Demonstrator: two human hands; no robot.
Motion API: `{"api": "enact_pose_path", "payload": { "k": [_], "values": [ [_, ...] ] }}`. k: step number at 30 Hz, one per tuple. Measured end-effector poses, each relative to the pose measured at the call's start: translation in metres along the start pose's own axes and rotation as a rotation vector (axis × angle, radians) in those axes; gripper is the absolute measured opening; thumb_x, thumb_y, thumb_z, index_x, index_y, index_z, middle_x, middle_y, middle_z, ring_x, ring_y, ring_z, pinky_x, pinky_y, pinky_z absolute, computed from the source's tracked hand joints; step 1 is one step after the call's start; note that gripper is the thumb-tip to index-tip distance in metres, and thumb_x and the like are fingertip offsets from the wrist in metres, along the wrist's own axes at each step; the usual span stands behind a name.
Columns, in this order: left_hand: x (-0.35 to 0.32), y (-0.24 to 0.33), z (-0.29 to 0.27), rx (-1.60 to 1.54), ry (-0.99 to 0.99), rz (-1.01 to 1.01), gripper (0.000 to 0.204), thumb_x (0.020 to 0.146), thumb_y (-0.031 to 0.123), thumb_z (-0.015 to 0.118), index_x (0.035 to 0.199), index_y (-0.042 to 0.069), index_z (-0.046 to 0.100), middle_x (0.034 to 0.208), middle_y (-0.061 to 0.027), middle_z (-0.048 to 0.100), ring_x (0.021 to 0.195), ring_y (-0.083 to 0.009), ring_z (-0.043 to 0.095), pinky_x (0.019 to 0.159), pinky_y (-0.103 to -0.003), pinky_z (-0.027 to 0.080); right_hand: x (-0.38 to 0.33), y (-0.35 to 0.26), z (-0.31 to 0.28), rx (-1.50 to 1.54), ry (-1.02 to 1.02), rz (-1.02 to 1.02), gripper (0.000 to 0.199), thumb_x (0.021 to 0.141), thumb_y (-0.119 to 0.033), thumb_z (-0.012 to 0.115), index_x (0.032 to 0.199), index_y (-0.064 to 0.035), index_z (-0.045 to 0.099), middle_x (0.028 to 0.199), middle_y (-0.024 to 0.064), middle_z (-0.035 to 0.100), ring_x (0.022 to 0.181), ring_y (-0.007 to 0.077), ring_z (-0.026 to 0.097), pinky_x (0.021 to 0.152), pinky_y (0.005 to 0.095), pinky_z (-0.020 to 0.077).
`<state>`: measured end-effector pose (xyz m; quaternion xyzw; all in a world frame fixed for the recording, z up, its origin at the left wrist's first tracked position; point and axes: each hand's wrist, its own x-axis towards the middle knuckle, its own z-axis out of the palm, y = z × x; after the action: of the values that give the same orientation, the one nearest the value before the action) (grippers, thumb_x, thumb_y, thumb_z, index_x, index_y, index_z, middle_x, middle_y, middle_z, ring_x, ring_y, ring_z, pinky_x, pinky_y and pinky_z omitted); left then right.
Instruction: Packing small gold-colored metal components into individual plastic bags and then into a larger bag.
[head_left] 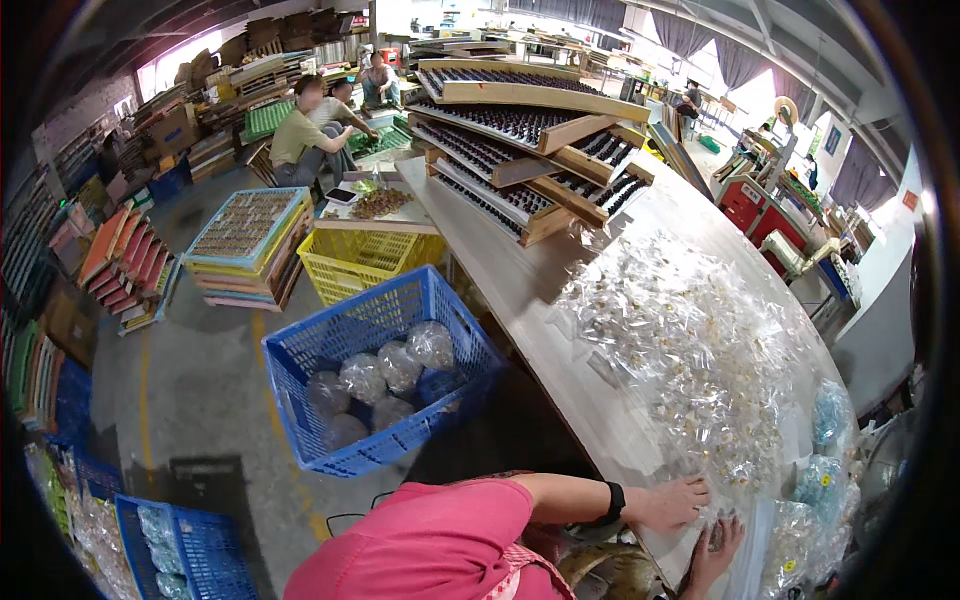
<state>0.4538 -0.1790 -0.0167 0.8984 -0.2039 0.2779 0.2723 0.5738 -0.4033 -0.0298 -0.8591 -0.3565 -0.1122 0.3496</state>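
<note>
The heap of small clear packets [690,370] lies on the bench [535,335] straight ahead of my two hands, its long axis running away from me and slanting off to the left, with its narrow near end just beyond my fingertips. My left hand [668,504] is the one further forward, reaching across from the left with the dark wristband [605,503] behind it, back of the hand up, fingers pointing right and lightly spread over the bench. My right hand [716,552] sits lower and just to the right, fingers pointing forward and a little curled; the two are close together, and I cannot tell whether either one grips a packet, since the fingers hide what is under them. Just beside my right hand, on its outer side, lies a larger clear bag [752,555], near the stacked filled bags [822,485]
</note>
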Motion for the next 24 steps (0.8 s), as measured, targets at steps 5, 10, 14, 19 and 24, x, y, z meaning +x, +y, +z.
{"api": "enact_pose_path", "payload": {
  "k": [5, 10, 14, 19, 24],
  "values": [
    [-0.002, -0.005, 0.002, 0.057, 0.038, 0.074, 0.015, 0.072, 0.021, 0.062, 0.076, 0.007, 0.066, 0.104, -0.0106, 0.056, 0.114, -0.0308, 0.048, 0.108, -0.051, 0.03, 0.002, -0.01, -0.006, -0.224, -0.036, -0.054, 0.03, 0.084, -0.005, 0.07, 0.113, -0.0033, 0.063, 0.139, 0.0205, 0.049, 0.138, 0.036, 0.035, 0.109, 0.0461, 0.0344],
    [-0.001, -0.001, 0.0, 0.098, 0.116, 0.165, 0.012, 0.075, 0.02, 0.061, 0.081, 0.01, 0.066, 0.096, -0.0073, 0.055, 0.111, -0.0281, 0.05, 0.107, -0.051, 0.032, -0.003, 0.012, -0.001, -0.109, 0.001, -0.072, 0.032, 0.083, -0.004, 0.07, 0.114, -0.0028, 0.063, 0.14, 0.0206, 0.047, 0.138, 0.0358, 0.034, 0.108, 0.0438, 0.0362],
    [0.0, 0.0, 0.0, 0.144, 0.124, 0.161, 0.012, 0.078, 0.019, 0.059, 0.085, 0.012, 0.066, 0.096, -0.0073, 0.055, 0.111, -0.028, 0.05, 0.107, -0.051, 0.032, -0.003, 0.021, 0.004, 0.053, 0.006, -0.036, 0.032, 0.084, -0.004, 0.069, 0.115, -0.0018, 0.062, 0.144, 0.0204, 0.042, 0.139, 0.035, 0.034, 0.103, 0.0406, 0.0433],
    [-0.001, -0.003, 0.002, 0.154, 0.078, 0.12, 0.02, 0.077, 0.021, 0.063, 0.095, 0.012, 0.068, 0.1, -0.0089, 0.054, 0.112, -0.0291, 0.049, 0.109, -0.053, 0.03, 0.0, 0.011, 0.004, 0.077, 0.013, 0.001, 0.032, 0.084, -0.004, 0.069, 0.115, -0.0008, 0.062, 0.144, 0.0213, 0.042, 0.14, 0.035, 0.033, 0.102, 0.0401, 0.0454],
    [-0.002, 0.008, -0.018, 0.043, -0.036, 0.021, 0.041, 0.074, 0.028, 0.07, 0.111, 0.011, 0.066, 0.108, -0.0141, 0.052, 0.116, -0.0317, 0.047, 0.114, -0.06, 0.018, -0.002, 0.008, 0.001, -0.031, 0.005, 0.003, 0.029, 0.086, -0.007, 0.068, 0.113, 0.0001, 0.063, 0.143, 0.0208, 0.043, 0.139, 0.0361, 0.033, 0.101, 0.0403, 0.0467]
  ]
}}
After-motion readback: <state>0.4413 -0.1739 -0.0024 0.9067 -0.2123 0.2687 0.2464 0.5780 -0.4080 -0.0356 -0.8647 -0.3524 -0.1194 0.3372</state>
